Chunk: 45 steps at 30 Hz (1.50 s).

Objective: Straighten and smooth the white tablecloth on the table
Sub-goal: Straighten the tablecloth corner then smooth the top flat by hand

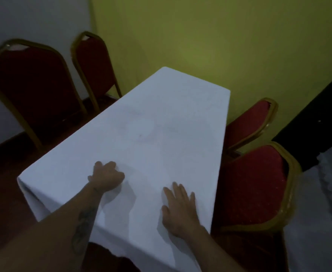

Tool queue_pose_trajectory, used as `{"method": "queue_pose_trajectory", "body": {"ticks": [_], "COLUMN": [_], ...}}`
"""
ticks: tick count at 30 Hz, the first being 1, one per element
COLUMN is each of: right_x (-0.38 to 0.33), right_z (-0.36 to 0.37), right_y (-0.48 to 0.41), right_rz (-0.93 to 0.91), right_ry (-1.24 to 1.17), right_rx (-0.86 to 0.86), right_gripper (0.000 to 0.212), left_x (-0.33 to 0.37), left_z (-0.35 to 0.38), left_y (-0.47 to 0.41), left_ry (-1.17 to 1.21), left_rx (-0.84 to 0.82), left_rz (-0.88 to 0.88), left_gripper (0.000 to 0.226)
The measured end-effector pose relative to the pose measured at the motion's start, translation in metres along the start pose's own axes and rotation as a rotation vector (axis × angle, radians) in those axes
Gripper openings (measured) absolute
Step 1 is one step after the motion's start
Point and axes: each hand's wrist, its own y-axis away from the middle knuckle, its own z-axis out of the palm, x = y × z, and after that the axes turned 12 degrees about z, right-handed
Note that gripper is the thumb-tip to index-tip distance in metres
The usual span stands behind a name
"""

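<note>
Item: white cloth [141, 134], lying over the long worktop and covering its whole top; hem is hanging past the near edge and the near left corner, where it is folding into a drape. The far half is looking flat; faint creases are showing near the middle and shallow ridges are sitting between the two hands, close to the near edge.

Left hand [107, 176]: resting on the cloth toward the near left corner, fingers curling, seemingly bunching or dragging fabric, though blur is making it hard to say whether any is pinched. Grip: half-closed, touching cloth.

Right hand [179, 207]: lying palm-down by the near right corner, fingers spread wide and flat, holding nothing. Probably it is pinning the fabric so the other hand's pull is taking up slack rather than shifting the whole sheet.

Surroundings: red chairs [253, 183] standing along both long edges, clear of the hands.
</note>
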Motion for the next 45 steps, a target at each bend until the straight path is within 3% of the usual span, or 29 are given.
{"method": "queue_pose_trajectory", "body": {"ticks": [4,12,24,29,38,41,45], "right_x": [-0.035,0.012,0.103,0.080,-0.006,0.013,0.058], "right_z": [0.012,0.026,-0.024,-0.031,-0.006,-0.006,-0.014], "right_y": [-0.023,-0.087,-0.175,-0.171,-0.140,-0.153,-0.173], "right_rz": [-0.344,-0.606,-0.255,-0.139,-0.541,-0.564,-0.454], "right_ry": [0.033,0.082,0.085,0.092,0.066,0.146,0.158], "right_rx": [0.021,0.109,0.163,0.105,-0.001,0.070,0.151], "right_gripper": [0.062,0.060,0.057,0.061,0.063,0.062,0.060], "left_x": [0.004,0.003,0.006,0.006,0.008,0.008,0.008], "left_z": [0.047,0.082,0.080,0.082,0.081,0.079,0.080], "left_y": [0.000,-0.014,-0.014,-0.015,-0.017,-0.016,-0.014], "left_ry": [-0.040,-0.235,-0.255,-0.255,-0.268,-0.268,-0.261], "left_rx": [0.366,0.558,0.596,0.615,0.597,0.593,0.598], "left_rz": [0.029,-0.076,-0.121,-0.118,-0.122,-0.125,-0.119], "left_gripper": [0.048,0.063,0.064,0.064,0.064,0.063,0.063]}}
